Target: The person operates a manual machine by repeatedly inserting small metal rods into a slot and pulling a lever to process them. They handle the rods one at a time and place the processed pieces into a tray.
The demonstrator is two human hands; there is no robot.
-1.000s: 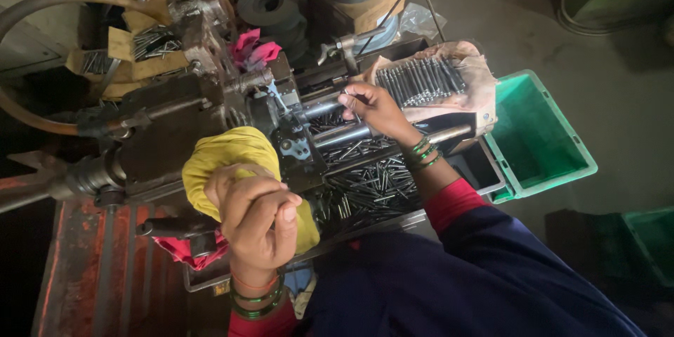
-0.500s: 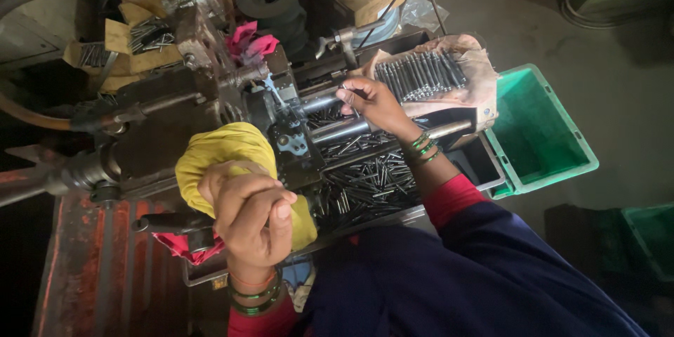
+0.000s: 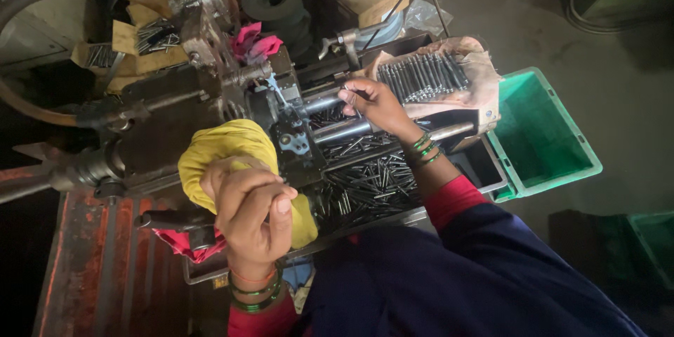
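Dim workshop floor surrounds a greasy machine (image 3: 210, 112) at frame centre. Right hand (image 3: 375, 102) pinches a thin dark metal pin (image 3: 349, 88) just right of the machine's head; it looks stiff, light, oily, best held mid-shaft, its long axis roughly left-right. Left hand (image 3: 249, 214) grips a yellow cloth-wrapped lever (image 3: 225, 147). Loose pins fill a tray (image 3: 365, 182) below.

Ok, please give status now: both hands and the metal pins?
Left hand gripping yellow cloth on the lever. Right hand pinching a small metal pin at the machine. Loose pins in tray below; path unobstructed.
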